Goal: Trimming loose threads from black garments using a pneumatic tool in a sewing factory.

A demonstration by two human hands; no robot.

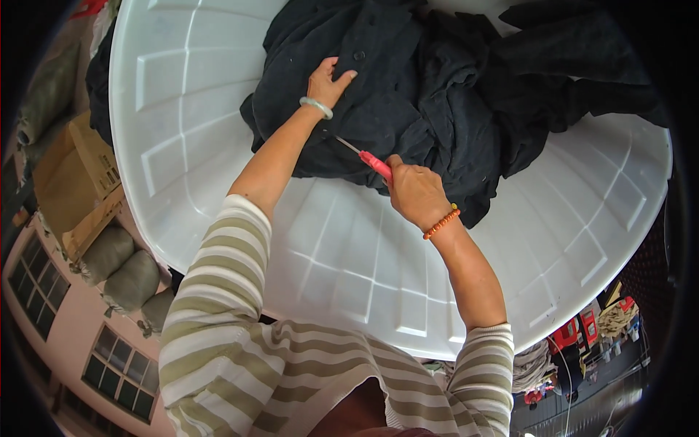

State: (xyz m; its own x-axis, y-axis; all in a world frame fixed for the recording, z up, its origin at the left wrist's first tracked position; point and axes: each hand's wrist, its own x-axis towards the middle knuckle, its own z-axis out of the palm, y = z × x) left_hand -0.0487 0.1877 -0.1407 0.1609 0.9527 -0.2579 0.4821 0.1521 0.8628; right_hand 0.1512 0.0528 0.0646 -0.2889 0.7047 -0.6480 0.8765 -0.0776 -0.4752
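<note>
Black cloth (386, 98) lies under our left fingers (325, 64), which are spread apart, probably steadying it; our right fingers (394, 162) clamp a red-handled tool (373, 162) by its grip, likely for control.

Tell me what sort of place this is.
Probably a clothing workshop: a big white tub holds dark cloth with a button, and filled sacks and a cardboard box sit off to the left.
</note>
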